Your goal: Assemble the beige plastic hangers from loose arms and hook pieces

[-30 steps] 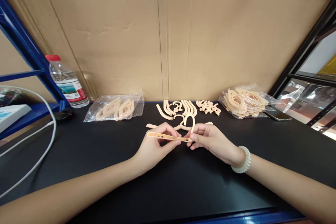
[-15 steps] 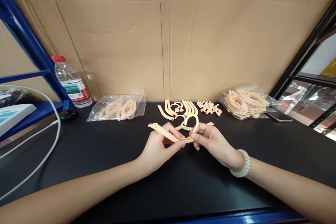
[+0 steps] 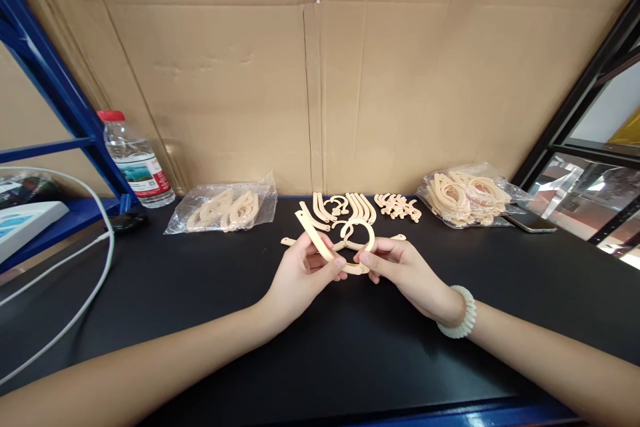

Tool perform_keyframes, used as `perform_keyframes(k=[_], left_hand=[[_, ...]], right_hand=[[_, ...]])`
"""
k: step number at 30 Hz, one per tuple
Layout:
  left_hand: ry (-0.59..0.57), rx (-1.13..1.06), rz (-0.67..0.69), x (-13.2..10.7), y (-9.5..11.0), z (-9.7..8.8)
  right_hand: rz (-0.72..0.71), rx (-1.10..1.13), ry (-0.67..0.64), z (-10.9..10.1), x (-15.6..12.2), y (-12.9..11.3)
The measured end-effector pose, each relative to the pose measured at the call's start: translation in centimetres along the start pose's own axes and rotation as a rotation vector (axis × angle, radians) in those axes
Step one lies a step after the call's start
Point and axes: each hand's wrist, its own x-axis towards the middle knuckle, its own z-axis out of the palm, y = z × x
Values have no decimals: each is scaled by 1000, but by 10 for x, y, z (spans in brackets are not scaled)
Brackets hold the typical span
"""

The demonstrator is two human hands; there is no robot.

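The curved strip [image 3: 316,239], beige, is in the air over the counter [image 3: 320,360], in the L hand [image 3: 303,273]: this grip is closed w/ thumb and fingers around its lower part, the upper end pointing up-left. The R hand [image 3: 403,263] pinches the lower end of a beige hook [image 3: 371,237], where it meets the strip; fingertips cover part of this joint, so whether it is locked I can't tell. R wrist has a pale bracelet [image 3: 457,312].

Just beyond the grip lies a beige hanger [image 3: 346,246], partly hidden by the held hook and L fingers. Farther beyond: loose strips [image 3: 361,207], small hooks [image 3: 337,204] and, a bit right, a heap of small parts [image 3: 397,207], too tangled to count.

Far left of the grip, a clear bag [image 3: 220,210] w/ beige parts, then a red-capped bottle [image 3: 143,170]; its label has a blue-green pic and red area, text too small to read. Farther L: a dark mouse [image 3: 129,221], white cable [image 3: 106,267] and white device [image 3: 33,223], the last two cut off by the pic edge.

Far right, a fuller bag [image 3: 465,197], partly covering a phone [image 3: 534,220].
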Motion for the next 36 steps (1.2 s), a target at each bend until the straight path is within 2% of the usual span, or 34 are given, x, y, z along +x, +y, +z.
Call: perform_keyframes(k=[3, 8, 10, 13, 16, 18, 21, 23, 25, 30, 36], left_hand=[[-25, 4, -3, -1, 0, 2], [-183, -42, -70, -6, -1, 7], [-193, -78, -102, -7, 1, 9], [-118, -112, -148, -6, 4, 8], [-60, -135, -174, -4, 4, 5], [-66, -149, -179, -4, 2, 3], [-85, -170, -174, -3, 0, 1], [-84, -185, -174, -3, -1, 0], [-77, -197, -182, -3, -2, -1], [-74, -218, -193, -1, -3, -4], [-85, -211, -206, -1, -3, -4]], right_hand=[[-2, 3, -23, 1, 0, 1], [-30, 37, -86, 4, 0, 1], [-42, 39, -95, 2, 0, -1], [-76, 74, -2, -9, 5, -5], [-103, 74, 143, -32, 14, -7], [-128, -61, 197, -49, 23, -7], [-236, -505, 220, -72, 41, -2], [-347, -844, 164, -82, 53, 2], [-413, -1028, 75, -89, 65, 5], [-428, -1177, -125, -99, 87, 12], [-424, -1284, -228, -99, 92, 17]])
